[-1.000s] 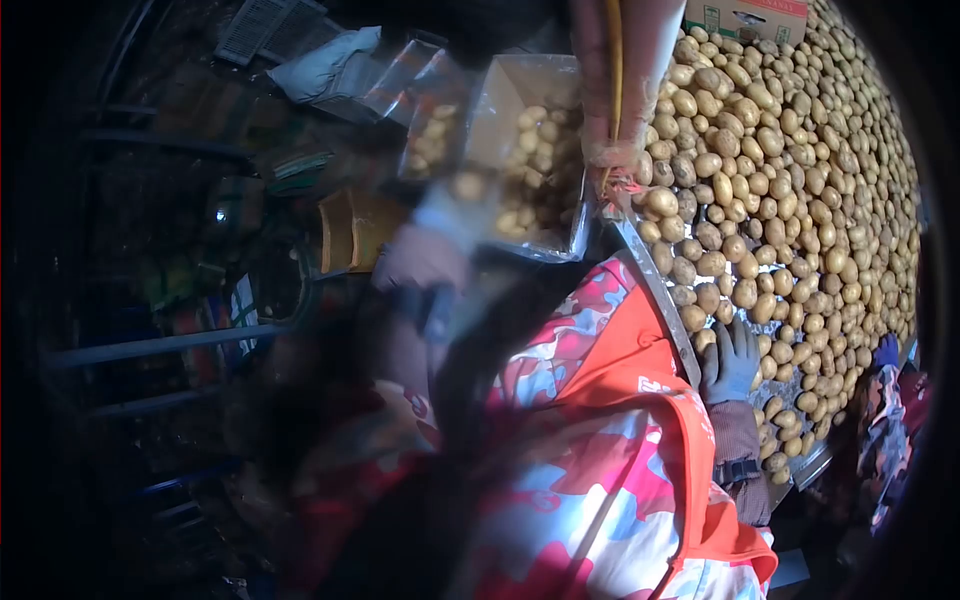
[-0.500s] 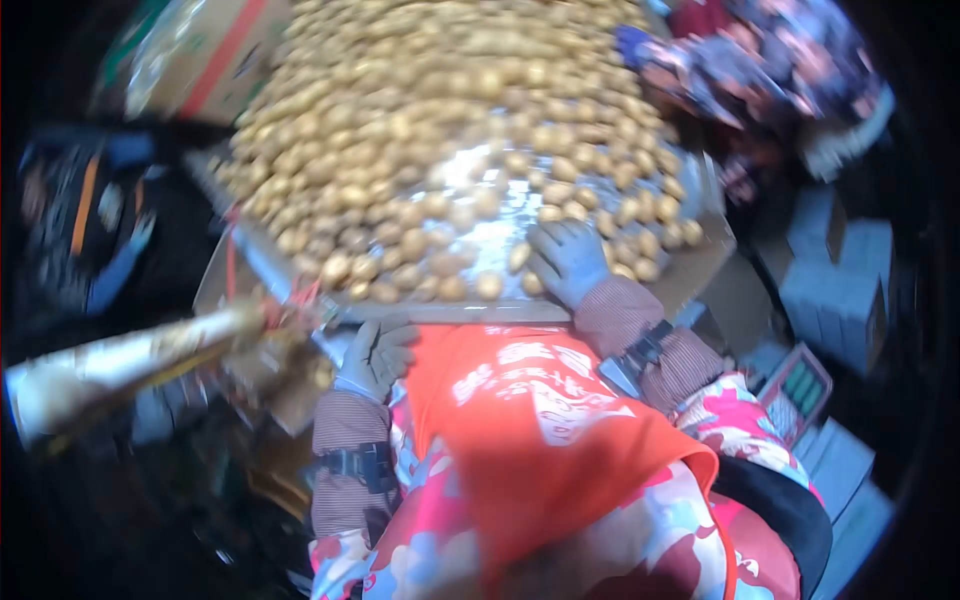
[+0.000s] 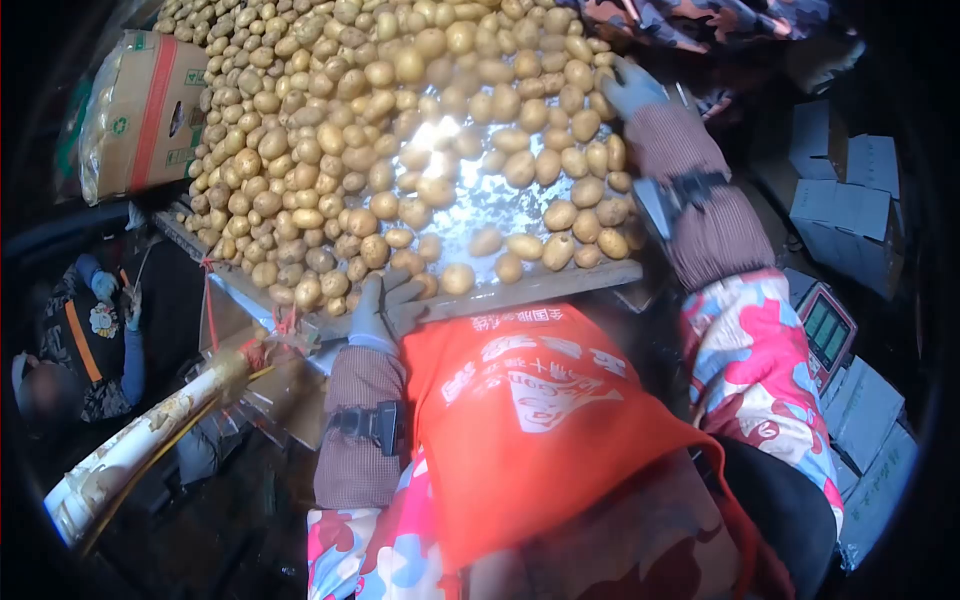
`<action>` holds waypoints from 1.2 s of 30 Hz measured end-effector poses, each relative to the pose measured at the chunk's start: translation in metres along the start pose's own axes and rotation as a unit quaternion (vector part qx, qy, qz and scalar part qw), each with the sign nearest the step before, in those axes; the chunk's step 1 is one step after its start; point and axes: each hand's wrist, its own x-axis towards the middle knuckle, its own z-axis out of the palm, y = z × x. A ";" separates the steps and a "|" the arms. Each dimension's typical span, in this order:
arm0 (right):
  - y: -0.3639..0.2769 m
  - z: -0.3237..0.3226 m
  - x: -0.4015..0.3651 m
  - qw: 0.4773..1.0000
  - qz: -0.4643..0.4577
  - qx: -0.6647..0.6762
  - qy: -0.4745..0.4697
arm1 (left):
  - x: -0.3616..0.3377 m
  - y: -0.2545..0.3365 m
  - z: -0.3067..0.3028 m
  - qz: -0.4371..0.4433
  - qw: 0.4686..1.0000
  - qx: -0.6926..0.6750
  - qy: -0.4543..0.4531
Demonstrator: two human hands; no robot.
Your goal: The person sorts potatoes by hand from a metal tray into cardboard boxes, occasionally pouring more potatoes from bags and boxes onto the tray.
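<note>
Many potatoes [image 3: 300,150] cover a wet, shiny sorting table [image 3: 462,222] in front of me. My left hand [image 3: 384,308], in a grey glove, rests at the table's near rim [image 3: 530,286]. Its fingers are apart, beside the nearest potatoes, and hold nothing I can see. Stretched out to the table's right side, my right hand [image 3: 634,90] has a bluish-grey glove on. Its fingers extend beside potatoes at that edge, partly hidden, and no potato shows in its grasp.
A taped cardboard box [image 3: 130,115] stands at the left. A peeling white pole [image 3: 150,430] slants up to the table's left corner. Another person [image 3: 100,330] is at the left, and a patterned garment [image 3: 700,25] shows beyond. Boxes [image 3: 845,225] and a scale [image 3: 828,335] are on the right.
My right hand has moved from the near potatoes to the far right side of the table. My left hand stays at the near rim. The view has shifted.
</note>
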 end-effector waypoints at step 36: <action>-0.154 -0.033 -0.181 0.973 -0.171 0.113 -0.106 | -0.009 0.001 0.005 -0.050 0.994 -0.078 -0.054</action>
